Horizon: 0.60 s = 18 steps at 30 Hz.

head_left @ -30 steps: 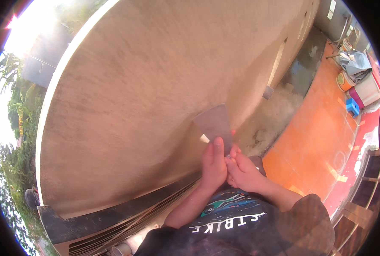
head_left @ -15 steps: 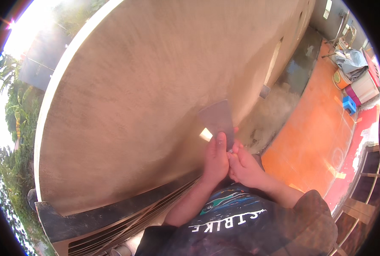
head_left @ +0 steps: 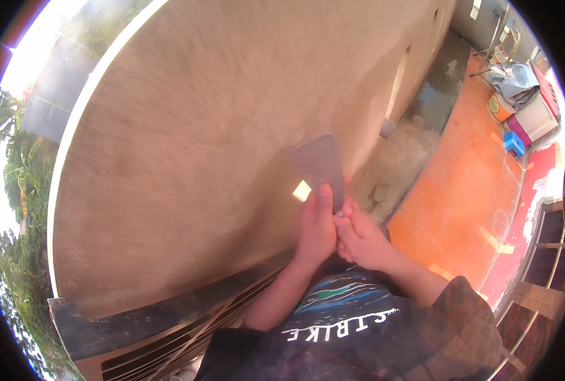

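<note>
In front of my chest I hold a putty knife point(head_left: 320, 162) with a wide, flared grey blade, its broad edge pointing away from me toward the plastered wall. My left hand point(head_left: 314, 232) is closed at the base of the blade, thumb lying along its face. Just to the right, my right hand point(head_left: 363, 241) wraps round the handle, which the fingers mostly hide. Behind the blade rises the brown plastered wall point(head_left: 193, 140), with a darker, damp-looking zone low down. Whether the blade's edge touches it, I cannot tell. Beside my left thumb shows a small bright four-sided patch point(head_left: 302, 190).
A narrow slot point(head_left: 398, 86) runs through the wall, with a small grey block point(head_left: 387, 129) at its end. Orange floor point(head_left: 447, 190) stretches right beside a wet grey strip point(head_left: 444, 82). Buckets, a white bin point(head_left: 536, 119) and a blue stool point(head_left: 514, 145) stand far right. A dark ledge point(head_left: 168, 311) lies lower left.
Both hands and the putty knife sit slightly farther up in the picture. The whole view has shifted a little up and left. The grip looks the same.
</note>
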Tool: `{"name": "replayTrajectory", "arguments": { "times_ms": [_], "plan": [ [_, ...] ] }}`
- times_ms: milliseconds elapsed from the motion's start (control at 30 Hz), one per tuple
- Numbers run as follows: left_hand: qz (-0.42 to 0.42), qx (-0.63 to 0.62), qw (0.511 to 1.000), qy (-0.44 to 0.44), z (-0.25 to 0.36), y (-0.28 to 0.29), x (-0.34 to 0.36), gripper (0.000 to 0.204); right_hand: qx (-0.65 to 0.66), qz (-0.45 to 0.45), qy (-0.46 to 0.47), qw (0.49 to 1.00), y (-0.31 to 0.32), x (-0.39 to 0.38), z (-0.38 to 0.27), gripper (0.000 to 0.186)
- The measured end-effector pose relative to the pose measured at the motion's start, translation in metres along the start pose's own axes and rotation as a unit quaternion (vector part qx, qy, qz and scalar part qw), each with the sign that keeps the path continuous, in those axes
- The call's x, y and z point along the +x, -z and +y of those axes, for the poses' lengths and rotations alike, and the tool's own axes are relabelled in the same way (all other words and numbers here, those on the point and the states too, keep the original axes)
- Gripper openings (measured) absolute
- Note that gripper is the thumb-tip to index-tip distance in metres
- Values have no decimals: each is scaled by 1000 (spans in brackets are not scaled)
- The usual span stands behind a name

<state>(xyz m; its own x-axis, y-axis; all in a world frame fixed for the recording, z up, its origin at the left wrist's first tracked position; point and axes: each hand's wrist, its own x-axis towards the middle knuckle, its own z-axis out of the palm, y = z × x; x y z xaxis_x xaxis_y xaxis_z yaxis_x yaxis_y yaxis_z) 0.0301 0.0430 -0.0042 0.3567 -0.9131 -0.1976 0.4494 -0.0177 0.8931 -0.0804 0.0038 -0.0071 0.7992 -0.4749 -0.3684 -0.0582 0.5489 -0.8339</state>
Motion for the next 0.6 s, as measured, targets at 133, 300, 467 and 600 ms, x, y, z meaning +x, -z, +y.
{"name": "replayTrajectory", "arguments": {
  "times_ms": [133, 300, 467, 600],
  "plan": [
    [-15, 44, 997, -53, 1, 5, -2, 47, 25, -34, 85, 995, -5, 0, 5, 9],
    [-7, 35, 999, -10, -6, 8, -1, 47, -22, 4, 10, 1000, -3, 2, 12, 11],
    [-21, 59, 996, -69, -3, 5, 0, 46, 2, -31, 74, 997, 0, 5, 10, 12],
    [-41, 26, 997, -63, 4, 2, -2, 46, 50, -14, 36, 998, -3, 3, 8, 13]
  ]
}}
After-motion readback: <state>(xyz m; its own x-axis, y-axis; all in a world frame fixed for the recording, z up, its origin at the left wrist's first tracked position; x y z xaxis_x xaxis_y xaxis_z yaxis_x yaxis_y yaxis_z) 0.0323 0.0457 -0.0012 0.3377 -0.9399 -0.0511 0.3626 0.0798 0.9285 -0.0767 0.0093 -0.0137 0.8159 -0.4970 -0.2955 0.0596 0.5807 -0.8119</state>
